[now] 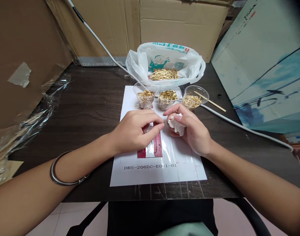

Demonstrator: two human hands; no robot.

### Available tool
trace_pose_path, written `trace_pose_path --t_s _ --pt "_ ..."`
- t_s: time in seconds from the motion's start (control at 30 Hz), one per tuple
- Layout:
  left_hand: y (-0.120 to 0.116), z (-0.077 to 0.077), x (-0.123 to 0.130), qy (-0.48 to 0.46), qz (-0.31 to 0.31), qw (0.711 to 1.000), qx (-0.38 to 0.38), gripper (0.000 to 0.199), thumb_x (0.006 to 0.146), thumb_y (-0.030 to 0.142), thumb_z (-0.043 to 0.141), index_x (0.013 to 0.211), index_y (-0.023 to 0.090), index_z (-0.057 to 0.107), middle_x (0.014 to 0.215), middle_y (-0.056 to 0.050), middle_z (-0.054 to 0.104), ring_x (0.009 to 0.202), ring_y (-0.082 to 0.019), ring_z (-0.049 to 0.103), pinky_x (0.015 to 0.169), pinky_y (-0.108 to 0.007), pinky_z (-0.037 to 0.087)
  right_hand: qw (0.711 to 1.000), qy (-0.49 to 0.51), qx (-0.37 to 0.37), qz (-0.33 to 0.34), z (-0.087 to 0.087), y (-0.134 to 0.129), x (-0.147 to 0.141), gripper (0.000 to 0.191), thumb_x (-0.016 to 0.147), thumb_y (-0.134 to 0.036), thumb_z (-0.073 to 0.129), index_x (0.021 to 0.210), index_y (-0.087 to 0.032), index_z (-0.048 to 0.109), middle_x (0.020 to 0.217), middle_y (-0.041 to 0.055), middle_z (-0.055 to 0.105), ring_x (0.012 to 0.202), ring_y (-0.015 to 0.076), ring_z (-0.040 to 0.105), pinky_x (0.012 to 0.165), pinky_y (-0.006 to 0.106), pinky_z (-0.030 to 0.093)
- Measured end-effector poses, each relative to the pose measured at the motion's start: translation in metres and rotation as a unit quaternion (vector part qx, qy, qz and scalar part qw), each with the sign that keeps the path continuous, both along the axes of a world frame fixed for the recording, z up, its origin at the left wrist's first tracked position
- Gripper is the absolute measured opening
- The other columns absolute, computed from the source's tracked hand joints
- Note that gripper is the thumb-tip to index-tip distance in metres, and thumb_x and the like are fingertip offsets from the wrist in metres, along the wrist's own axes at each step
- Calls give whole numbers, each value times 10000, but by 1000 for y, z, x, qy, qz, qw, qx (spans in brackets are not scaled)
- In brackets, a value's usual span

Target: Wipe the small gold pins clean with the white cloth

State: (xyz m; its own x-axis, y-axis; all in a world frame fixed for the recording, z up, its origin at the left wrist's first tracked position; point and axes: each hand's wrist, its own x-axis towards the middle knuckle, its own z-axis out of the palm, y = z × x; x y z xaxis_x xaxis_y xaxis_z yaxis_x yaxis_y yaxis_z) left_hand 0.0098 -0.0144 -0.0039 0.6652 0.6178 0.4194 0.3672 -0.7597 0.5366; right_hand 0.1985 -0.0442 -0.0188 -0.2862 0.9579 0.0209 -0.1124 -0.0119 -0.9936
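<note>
My left hand (132,129) is closed in a pinch above the printed sheet (130,175), thumb and forefinger together. Whatever lies between those fingertips is too small to make out. Just to its right, my right hand (198,134) is curled around a crumpled white tissue (176,126), thumb pressing on it and forefinger reaching toward the left fingertips. Beyond the hands stand three clear plastic cups: the left cup (145,100) and middle cup (167,100) hold small gold-coloured metal parts, and the right cup (191,101) holds thinner gold-coloured pieces.
Behind the cups, a white plastic bag (137,64) lies open with many gold-coloured pins (164,74) inside. A wooden stick (214,103) leans out of the right cup. A white cable (238,124) crosses the dark table (91,98). Cardboard (184,29) walls the back.
</note>
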Motion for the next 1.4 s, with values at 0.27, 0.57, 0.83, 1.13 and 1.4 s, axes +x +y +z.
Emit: trace_pose_path --t_s 0.27,0.57,0.83,1.13,1.4 --pt "-1 0 0 -7 -11 1000 10 129 834 186 554 763 140 652 642 8 565 580 -84 455 580 -229 370 992 -113 55 10 2 -3 2 253 769 -141 572 1008 -219 550 754 -27 494 620 91 421 560 223 349" --pt "-2 2 -1 -32 -16 999 9 149 844 194 534 790 146 664 706 -20 641 603 -95 518 588 -232 409 988 -134 75 -5 6 3 3 179 901 -284 519 1034 -191 595 707 -35 579 513 55 426 500 206 345" --pt "-4 4 -1 -53 -3 999 -6 133 828 184 559 782 157 681 644 -1 599 550 -82 464 549 -225 382 977 -200 68 -13 13 0 4 355 844 -379 612 1136 -178 615 496 -60 559 356 79 476 395 213 347" --pt "-3 3 -2 -36 -1 999 6 114 819 188 551 767 155 647 617 7 545 538 -92 433 549 -238 373 981 -173 88 -10 8 4 6 260 886 -405 532 738 -191 537 607 -41 446 558 90 406 560 243 342" --pt "-3 2 -1 -27 -7 1000 3 94 809 168 568 761 149 646 631 13 559 543 -80 433 556 -223 370 987 -151 49 35 8 1 13 209 905 -361 356 943 -239 522 684 -19 391 575 123 343 513 251 297"
